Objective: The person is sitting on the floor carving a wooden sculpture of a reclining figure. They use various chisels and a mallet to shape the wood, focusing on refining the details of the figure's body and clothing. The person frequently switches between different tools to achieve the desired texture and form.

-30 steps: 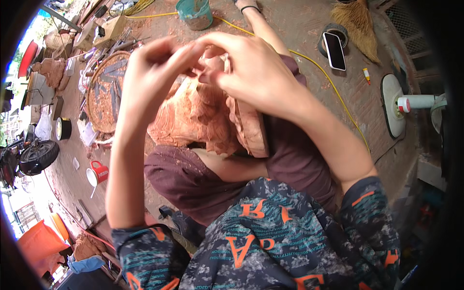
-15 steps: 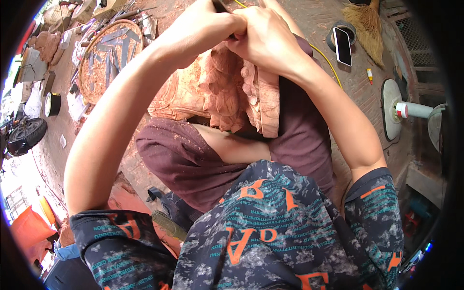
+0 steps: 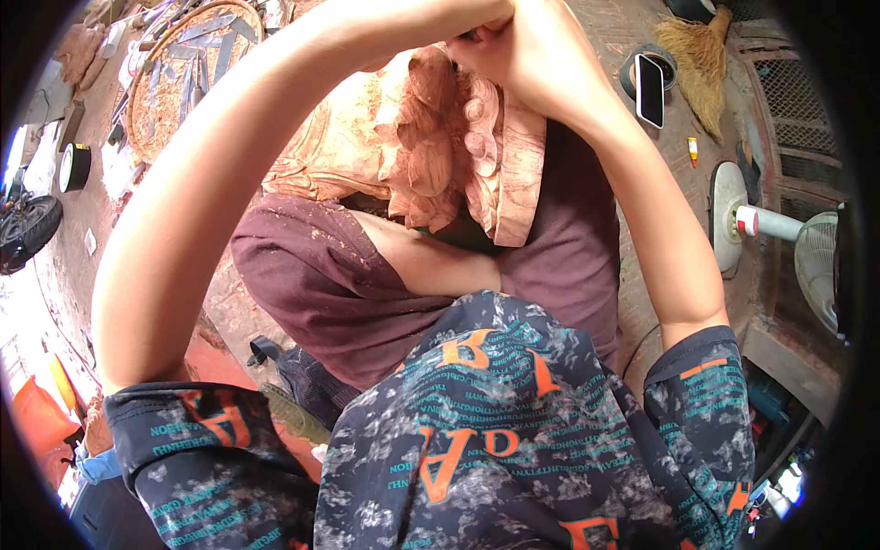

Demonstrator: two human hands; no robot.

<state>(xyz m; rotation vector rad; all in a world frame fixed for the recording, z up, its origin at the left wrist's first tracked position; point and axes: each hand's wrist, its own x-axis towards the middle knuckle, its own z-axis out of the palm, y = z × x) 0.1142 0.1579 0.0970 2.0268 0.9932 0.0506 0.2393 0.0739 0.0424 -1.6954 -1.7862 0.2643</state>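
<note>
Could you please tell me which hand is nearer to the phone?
Right: the right hand is left of the phone; the left hand is farther left, partly cut off by the picture's upper edge.

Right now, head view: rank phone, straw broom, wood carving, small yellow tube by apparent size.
Largest to smallest:
1. Wood carving, though partly covered and nearer the camera
2. Straw broom
3. Phone
4. Small yellow tube
No two look alike in size.

The dark patterned shirt [image 3: 527, 481] bears large orange capital letters [image 3: 446, 472] on chest and sleeves, among rows of teal print [image 3: 550, 417] mostly too small to read.
</note>
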